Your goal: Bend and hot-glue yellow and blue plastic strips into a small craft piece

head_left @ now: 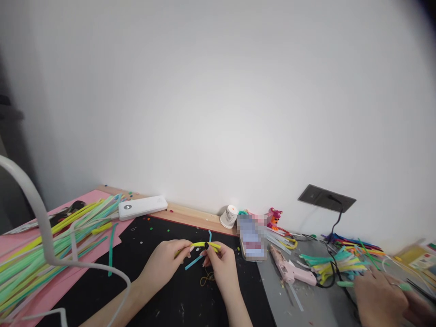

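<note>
Over the black mat, my left hand pinches one end of a yellow pipe cleaner. My right hand grips the other end of it between thumb and fingers. A small round black piece shows at the right fingertips, against the yellow stem. Near the right fingers is a blue pipe cleaner, its lower end pointing left; a short blue end also sticks up above the yellow one. Whether the blue stem is joined to the yellow is hidden by the fingers. A thin loop of brownish cord hangs or lies below the right hand.
Many pipe cleaners lie on pink paper at left, beside a white power bank. A paper cup, phone and pink glue gun stand right. A co-worker's hand is far right. White tubing crosses the left foreground.
</note>
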### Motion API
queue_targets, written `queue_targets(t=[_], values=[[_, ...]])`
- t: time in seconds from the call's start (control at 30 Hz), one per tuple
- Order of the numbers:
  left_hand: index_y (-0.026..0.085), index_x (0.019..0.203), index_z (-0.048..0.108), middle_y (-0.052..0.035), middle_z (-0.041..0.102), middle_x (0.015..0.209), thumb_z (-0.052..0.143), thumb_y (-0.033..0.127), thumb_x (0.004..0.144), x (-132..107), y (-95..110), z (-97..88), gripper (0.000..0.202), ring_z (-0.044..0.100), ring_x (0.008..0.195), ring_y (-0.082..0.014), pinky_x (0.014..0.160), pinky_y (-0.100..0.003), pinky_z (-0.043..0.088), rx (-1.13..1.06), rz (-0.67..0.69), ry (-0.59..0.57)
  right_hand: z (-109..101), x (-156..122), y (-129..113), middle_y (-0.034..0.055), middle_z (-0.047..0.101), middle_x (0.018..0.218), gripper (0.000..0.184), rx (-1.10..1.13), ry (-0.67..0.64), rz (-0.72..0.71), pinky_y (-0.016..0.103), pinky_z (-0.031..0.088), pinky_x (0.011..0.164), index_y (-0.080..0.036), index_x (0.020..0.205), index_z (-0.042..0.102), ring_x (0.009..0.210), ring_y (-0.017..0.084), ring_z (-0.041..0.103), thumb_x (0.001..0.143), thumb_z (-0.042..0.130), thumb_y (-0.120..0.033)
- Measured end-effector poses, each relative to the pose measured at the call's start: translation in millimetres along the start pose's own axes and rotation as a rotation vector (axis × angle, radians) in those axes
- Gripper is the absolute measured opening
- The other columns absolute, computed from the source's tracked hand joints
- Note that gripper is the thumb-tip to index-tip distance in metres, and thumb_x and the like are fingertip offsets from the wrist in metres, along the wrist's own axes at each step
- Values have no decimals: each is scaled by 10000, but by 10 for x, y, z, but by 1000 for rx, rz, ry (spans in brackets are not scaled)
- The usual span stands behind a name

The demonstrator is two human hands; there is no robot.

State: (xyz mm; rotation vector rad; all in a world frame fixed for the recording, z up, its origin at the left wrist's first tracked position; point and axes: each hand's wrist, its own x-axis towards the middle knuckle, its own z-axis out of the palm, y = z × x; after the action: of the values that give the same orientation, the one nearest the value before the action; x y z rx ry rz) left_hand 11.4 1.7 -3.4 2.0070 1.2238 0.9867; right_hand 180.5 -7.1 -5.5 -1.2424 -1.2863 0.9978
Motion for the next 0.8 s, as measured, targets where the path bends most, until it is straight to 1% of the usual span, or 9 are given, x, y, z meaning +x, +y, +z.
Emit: queue_targets(t=[0.1,0.23,0.37,0.43,0.5,0.57,0.63,0.7,0.8], values=[[215,816,664,5,675,720,392,287,857,-2,1,-11,284,602,659,-155,607,-211,411,36,-41,39,10,-8,21,29,612,551,258,-114,13,-17,207,393,411,-123,653,628,406,107,505,792,517,-310],[216,788,658,3,676,708,383,321,863,-11,25,-25,304,607,647,-161,586,-214,406,71,-92,77,26,-50,-3,24,605,558,306,-206,-42,-74,207,361,415,-133,664,638,413,107,491,837,469,-322],[214,744,640,5,673,693,383,324,865,-19,40,-31,305,608,636,-161,588,-216,405,105,-101,119,48,-117,-80,10,582,561,319,-405,-91,-226,213,340,459,-161,630,626,466,119,496,863,437,-270],[213,730,636,2,673,686,383,323,864,-21,38,-33,307,609,635,-162,589,-216,405,114,-111,130,67,-145,-112,1,557,547,329,-506,-96,-309,218,329,484,-170,599,607,495,125,498,866,429,-241],[213,734,639,0,673,685,390,320,862,-23,31,-33,300,609,639,-162,589,-216,404,118,-114,136,83,-160,-120,-3,544,545,327,-564,-88,-354,222,319,498,-176,581,589,512,130,498,864,432,-225],[212,745,645,2,671,685,393,316,863,-23,21,-32,297,607,635,-160,582,-216,403,112,-102,136,86,-156,-105,-5,538,536,333,-568,-76,-335,222,316,492,-182,580,585,498,130,493,869,424,-224],[211,763,651,5,673,697,394,306,866,-20,14,-29,293,606,639,-157,583,-217,407,88,-76,125,73,-139,-75,-8,536,521,342,-526,-57,-281,220,319,471,-186,610,600,461,125,480,883,400,-233],[213,801,659,3,685,743,403,290,864,-13,11,-23,274,614,677,-158,619,-220,422,53,-40,110,51,-117,-45,-10,548,526,312,-466,-33,-239,218,330,455,-188,711,634,437,124,474,891,384,-238],[219,882,665,-8,698,845,433,285,855,0,12,-12,243,623,758,-170,692,-233,443,8,1,86,21,-90,-20,-3,583,587,253,-390,-13,-230,214,361,456,-186,903,644,449,125,493,883,396,-229]])
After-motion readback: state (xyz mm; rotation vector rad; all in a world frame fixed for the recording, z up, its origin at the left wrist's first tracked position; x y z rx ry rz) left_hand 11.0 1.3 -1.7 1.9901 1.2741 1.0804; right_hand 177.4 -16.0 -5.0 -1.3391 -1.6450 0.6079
